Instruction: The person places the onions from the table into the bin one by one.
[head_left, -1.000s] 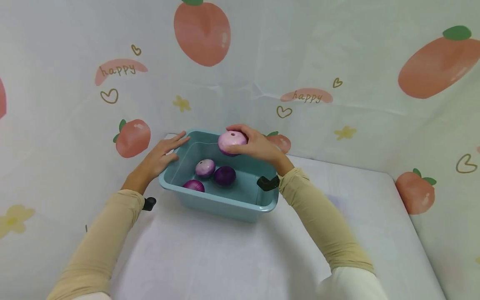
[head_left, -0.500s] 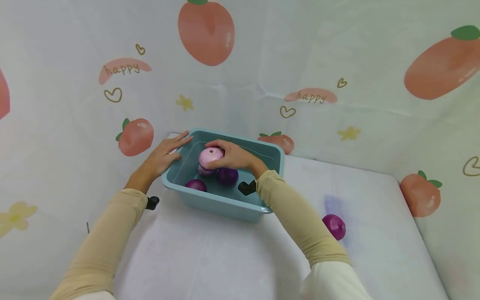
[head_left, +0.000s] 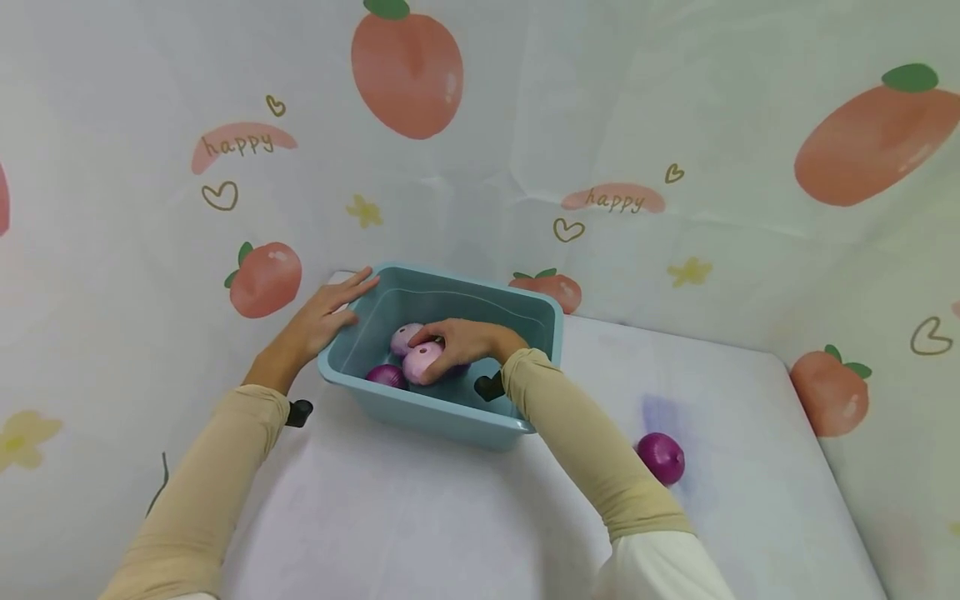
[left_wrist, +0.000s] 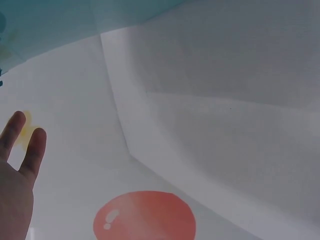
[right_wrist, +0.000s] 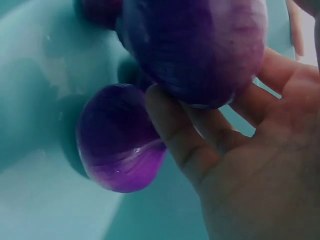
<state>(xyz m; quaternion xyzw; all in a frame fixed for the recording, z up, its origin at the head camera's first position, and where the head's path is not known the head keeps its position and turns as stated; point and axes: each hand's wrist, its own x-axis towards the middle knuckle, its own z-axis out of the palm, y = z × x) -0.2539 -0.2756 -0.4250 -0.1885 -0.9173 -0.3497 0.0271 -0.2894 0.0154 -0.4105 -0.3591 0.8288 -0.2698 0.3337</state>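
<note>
A light blue plastic tub stands on the white table near the back wall. My right hand reaches inside it and grips a pale purple onion, low in the tub. Beside it lie another pale onion and a dark purple one; a further dark onion shows under my fingers in the right wrist view. My left hand rests with straight fingers against the tub's left rim.
One dark purple onion lies loose on the table right of my right forearm. Fruit-printed sheets wall the table in at the back, left and right. Small black clips sit at both wrists.
My right hand has carried the pale onion from above the tub's far rim down among the others inside. The left hand has stayed on the rim. The loose onion on the table has come into sight.
</note>
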